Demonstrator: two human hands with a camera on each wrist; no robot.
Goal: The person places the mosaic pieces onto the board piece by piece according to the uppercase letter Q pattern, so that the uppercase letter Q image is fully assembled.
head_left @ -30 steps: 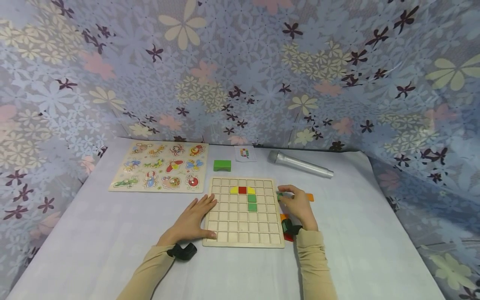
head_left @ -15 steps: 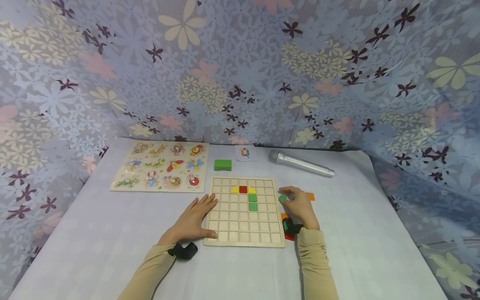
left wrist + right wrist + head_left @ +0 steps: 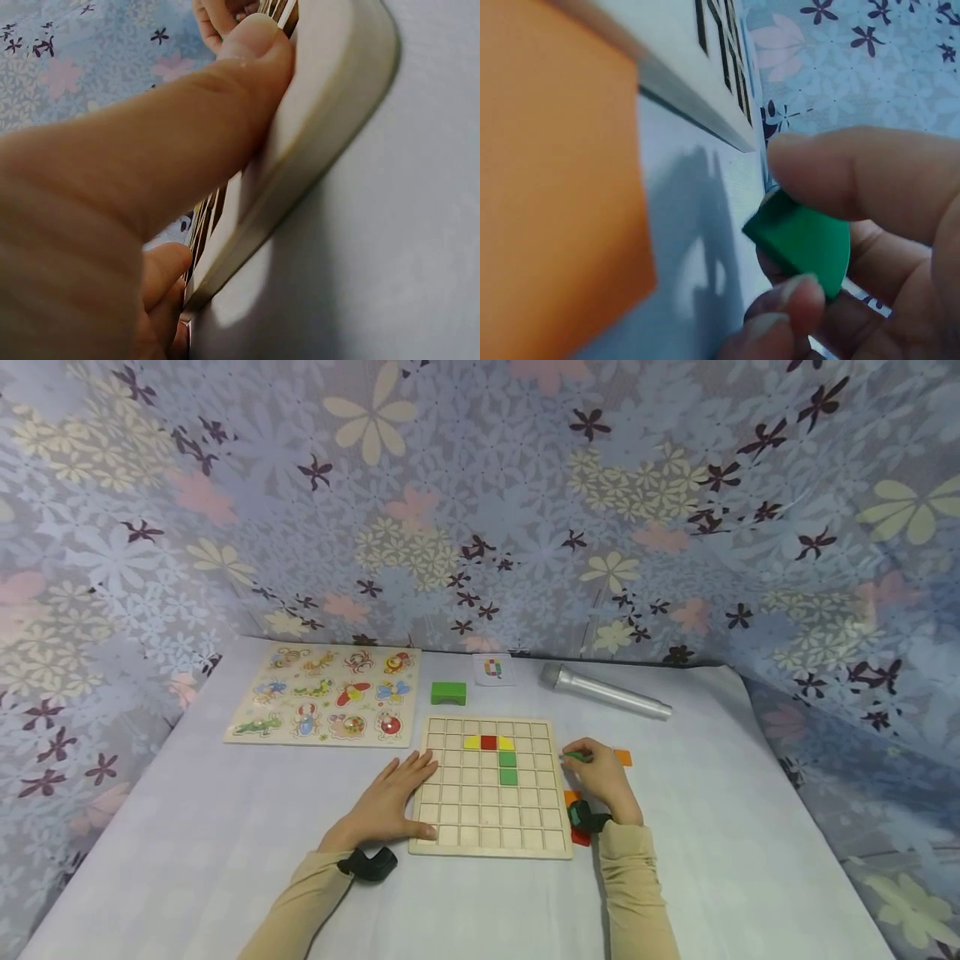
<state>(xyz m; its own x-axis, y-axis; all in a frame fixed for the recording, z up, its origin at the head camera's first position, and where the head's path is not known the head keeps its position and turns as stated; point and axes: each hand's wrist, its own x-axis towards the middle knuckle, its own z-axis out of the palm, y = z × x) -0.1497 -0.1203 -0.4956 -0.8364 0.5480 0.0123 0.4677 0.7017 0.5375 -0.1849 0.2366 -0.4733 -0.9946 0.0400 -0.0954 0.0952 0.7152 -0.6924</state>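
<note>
My right hand (image 3: pixel 598 774) pinches a small green quarter-round tile (image 3: pixel 802 238) between thumb and fingers, just right of the wooden grid board (image 3: pixel 487 850). In the right wrist view, the tile is tilted up, its curved edge toward the palm. On the board sit a red square tile (image 3: pixel 489 742) with a yellow rounded tile (image 3: pixel 472 742) on its left and another yellow tile (image 3: pixel 507 743) on its right. Below the right yellow one are two green square tiles (image 3: pixel 507 759). My left hand (image 3: pixel 386 797) rests on the board's left edge, fingers spread, thumb (image 3: pixel 217 97) on the lower corner.
Orange tile (image 3: pixel 572 796) and red tile (image 3: pixel 581 838) lie by my right wrist; another orange tile (image 3: pixel 624 757) lies beyond that hand. Behind the board are a green block (image 3: pixel 447 688), a pattern card (image 3: pixel 483 679) and a silver microphone (image 3: pixel 611 693). An insect puzzle board (image 3: pixel 322 683) lies left.
The green tile, seen flat in the right fingers half a second ago, now shows narrow and tilted in their pinch. My left hand stays on the board.
</note>
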